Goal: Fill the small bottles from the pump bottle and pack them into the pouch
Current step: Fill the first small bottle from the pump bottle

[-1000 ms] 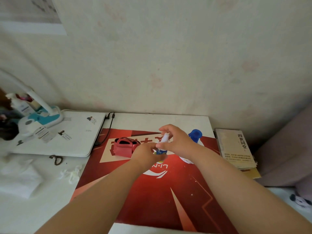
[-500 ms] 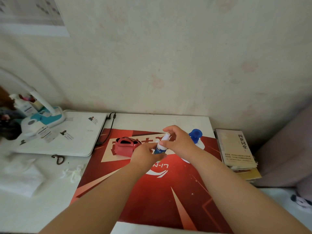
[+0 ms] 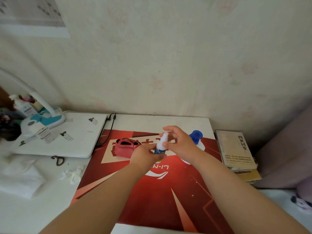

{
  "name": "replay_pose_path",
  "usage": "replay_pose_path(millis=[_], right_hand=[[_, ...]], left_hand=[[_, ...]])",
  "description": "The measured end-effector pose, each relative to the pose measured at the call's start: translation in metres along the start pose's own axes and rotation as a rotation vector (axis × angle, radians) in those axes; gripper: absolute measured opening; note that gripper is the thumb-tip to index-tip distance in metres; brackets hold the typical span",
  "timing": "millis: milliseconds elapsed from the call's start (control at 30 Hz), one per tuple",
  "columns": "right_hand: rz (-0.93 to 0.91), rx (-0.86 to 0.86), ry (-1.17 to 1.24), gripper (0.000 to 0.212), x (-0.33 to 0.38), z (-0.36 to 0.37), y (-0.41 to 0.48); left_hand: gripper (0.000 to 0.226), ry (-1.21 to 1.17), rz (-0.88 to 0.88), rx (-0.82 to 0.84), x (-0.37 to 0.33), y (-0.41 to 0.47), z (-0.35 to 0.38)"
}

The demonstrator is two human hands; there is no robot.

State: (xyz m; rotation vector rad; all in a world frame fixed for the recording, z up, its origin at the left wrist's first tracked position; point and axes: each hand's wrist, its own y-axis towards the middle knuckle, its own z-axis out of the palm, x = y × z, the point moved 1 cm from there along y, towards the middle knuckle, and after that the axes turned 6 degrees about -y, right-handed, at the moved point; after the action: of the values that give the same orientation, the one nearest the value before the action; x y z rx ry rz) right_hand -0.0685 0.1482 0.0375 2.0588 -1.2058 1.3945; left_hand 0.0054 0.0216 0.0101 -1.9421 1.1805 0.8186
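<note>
Pale, blotchy wall rises behind a white surface [image 3: 160, 119] that is mostly covered by a red mat [image 3: 152, 200]. In the head view, your left hand [image 3: 143, 155] holds the small bottle [image 3: 160, 146] upright above the mat, its grip curled round the blue-labelled lower body. Your right hand [image 3: 181, 143] arches over the white top, thumb against the bottle's side. You cannot tell from here whether that grip actually pinches the cap or only hovers round it. The red pouch [image 3: 125, 147] sits just left of your left hand with its mouth open. The pump bottle [image 3: 195, 135] stands close behind your right hand, partly hidden by it. Whether the small bottle holds liquid is not visible. A cap seated crooked or left loose would likely leak inside the pouch. Squeezing the body too hard while the top is loose could push liquid out onto the mat. Swinging your right wrist back may topple the pump bottle towards the book [image 3: 236, 149].
</note>
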Motion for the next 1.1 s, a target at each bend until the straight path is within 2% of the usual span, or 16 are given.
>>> replay_pose_path(millis=[200,467,667,967,1100], right_hand=[[0.005,-0.065,-0.052,0.041,0.0020,0.0014,0.0040],[-0.006,-0.013,0.049,0.047,-0.0002,0.0017,0.0065],[-0.002,-0.042,0.037,0.038,-0.0016,0.0029,0.0075],[0.012,0.017,0.073,0.043,0.0056,0.0008,0.0041],[-0.015,-0.020,0.033,0.036,0.0058,0.0020,0.0043]], left_hand=[[0.036,0.022,0.017,0.008,-0.0015,0.0031,-0.0020],[0.037,-0.022,0.024,0.007,0.0024,0.0056,-0.0042],[0.034,-0.004,0.037,0.025,-0.0013,0.0071,-0.0025],[0.038,-0.005,0.019,0.020,-0.0012,0.0090,-0.0018],[0.036,0.007,0.022,0.015,-0.0013,0.0090,-0.0017]])
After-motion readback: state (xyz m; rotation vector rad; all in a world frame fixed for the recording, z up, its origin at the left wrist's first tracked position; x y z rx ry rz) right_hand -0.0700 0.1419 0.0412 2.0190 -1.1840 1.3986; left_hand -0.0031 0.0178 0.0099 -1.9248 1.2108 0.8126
